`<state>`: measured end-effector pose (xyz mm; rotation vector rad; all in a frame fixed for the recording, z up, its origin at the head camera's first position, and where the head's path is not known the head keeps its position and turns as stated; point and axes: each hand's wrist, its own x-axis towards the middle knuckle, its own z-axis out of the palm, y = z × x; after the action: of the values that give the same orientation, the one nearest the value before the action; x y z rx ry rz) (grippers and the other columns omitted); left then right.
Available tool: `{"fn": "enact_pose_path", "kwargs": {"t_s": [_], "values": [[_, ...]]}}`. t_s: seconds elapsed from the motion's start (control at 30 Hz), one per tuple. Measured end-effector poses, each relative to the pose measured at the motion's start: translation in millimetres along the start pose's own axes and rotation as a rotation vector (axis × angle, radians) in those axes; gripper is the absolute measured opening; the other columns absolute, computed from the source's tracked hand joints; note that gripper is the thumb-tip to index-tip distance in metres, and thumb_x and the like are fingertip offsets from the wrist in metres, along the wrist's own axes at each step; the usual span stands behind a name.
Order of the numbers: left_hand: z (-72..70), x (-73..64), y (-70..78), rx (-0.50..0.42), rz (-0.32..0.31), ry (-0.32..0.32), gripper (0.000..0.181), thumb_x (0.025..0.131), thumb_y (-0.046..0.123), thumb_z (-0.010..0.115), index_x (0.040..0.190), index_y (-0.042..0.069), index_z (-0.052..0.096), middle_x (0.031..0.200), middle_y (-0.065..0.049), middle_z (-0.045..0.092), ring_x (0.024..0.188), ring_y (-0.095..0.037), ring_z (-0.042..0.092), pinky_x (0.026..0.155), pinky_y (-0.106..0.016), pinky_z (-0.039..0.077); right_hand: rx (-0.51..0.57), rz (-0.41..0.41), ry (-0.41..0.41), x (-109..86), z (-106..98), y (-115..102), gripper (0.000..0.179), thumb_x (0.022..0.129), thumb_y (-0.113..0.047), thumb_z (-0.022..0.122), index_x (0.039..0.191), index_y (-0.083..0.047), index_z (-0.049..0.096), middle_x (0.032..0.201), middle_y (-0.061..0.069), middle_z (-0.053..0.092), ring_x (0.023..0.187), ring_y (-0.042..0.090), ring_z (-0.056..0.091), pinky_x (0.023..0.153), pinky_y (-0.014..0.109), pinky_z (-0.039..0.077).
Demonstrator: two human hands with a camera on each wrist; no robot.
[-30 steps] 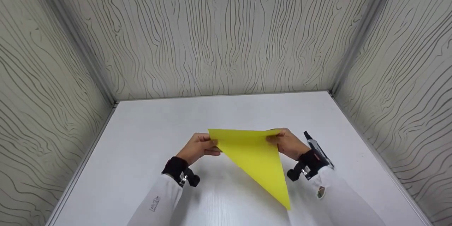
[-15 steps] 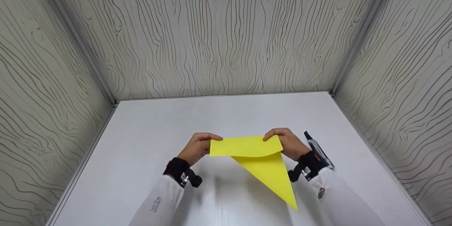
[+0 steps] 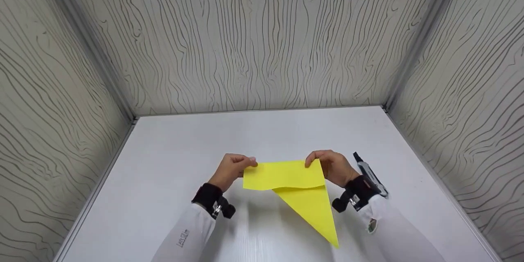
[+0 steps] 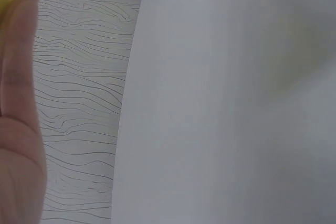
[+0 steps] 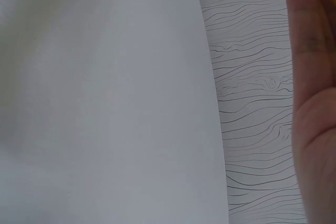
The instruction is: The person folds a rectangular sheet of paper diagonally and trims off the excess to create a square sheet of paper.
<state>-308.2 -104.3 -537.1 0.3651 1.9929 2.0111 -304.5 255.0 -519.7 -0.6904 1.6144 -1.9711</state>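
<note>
A yellow sheet of paper (image 3: 282, 175) is held up over the white table, its upper part folded over toward the person as a wide band. Below the band a triangular part hangs down to a point at the lower right. My left hand (image 3: 230, 170) pinches the band's upper left corner, thumb on the front. At the upper right, my right hand (image 3: 332, 168) pinches the top edge. In the left wrist view, the left hand (image 4: 20, 108) shows at the left edge with a bit of yellow above it. The right wrist view has the right hand (image 5: 315, 93) along its right edge.
A marker-like pen (image 3: 368, 174) with a black tip and grey body lies on the white table (image 3: 184, 139), just beyond the right wrist. Wood-grain patterned walls (image 3: 254, 41) enclose the table at the back and both sides. Each wrist wears a black strap with a camera.
The top of the yellow paper has flipped down toward the person into a band in front of the hanging triangle. Both hands stay at nearly the same place, thumbs shifted, and the band has lowered slightly.
</note>
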Motion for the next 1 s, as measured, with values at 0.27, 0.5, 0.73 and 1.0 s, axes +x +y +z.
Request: {"fn": "enact_pose_path", "kwargs": {"t_s": [0.27,0.5,0.73,1.0], "values": [[4.1,1.8,-2.4,0.101,-0.013,0.058,0.016,0.093,0.009,0.084,0.103,-0.003,0.081,0.094,-0.006,0.082,0.078,-0.013,0.075,0.073,-0.024,0.063,-0.291,0.169,0.208,5.3,3.8,1.2,0.014,0.107,-0.015,0.069,0.096,-0.011,0.077,0.103,0.002,0.077,0.09,0.015,0.077,0.085,0.028,0.066],[3.8,3.6,-3.1,0.062,-0.04,0.039,0.02,0.092,0.002,0.083,0.107,0.002,0.071,0.088,-0.004,0.08,0.08,-0.014,0.076,0.074,-0.027,0.064,-0.363,0.213,0.217,4.8,5.3,-1.1,0.015,0.097,-0.005,0.08,0.106,-0.003,0.068,0.104,0.008,0.08,0.088,0.019,0.08,0.08,0.031,0.067],[2.9,2.5,-3.1,0.102,-0.075,-0.022,0.034,0.093,0.005,0.083,0.126,-0.002,0.077,0.099,-0.01,0.084,0.087,-0.013,0.078,0.081,-0.028,0.065,-0.406,0.253,0.169,3.3,3.1,-6.2,0.05,0.095,-0.006,0.081,0.137,0.0,0.054,0.112,0.016,0.082,0.094,0.022,0.081,0.084,0.031,0.066],[8.8,3.5,0.2,0.155,-0.106,-0.047,0.019,0.092,0.005,0.084,0.11,-0.001,0.083,0.104,-0.013,0.084,0.086,-0.015,0.079,0.08,-0.03,0.066,-0.633,0.265,0.067,9.1,5.7,-8.6,0.037,0.089,0.003,0.079,0.126,0.006,0.076,0.113,0.016,0.082,0.095,0.012,0.076,0.085,0.02,0.06]]}}
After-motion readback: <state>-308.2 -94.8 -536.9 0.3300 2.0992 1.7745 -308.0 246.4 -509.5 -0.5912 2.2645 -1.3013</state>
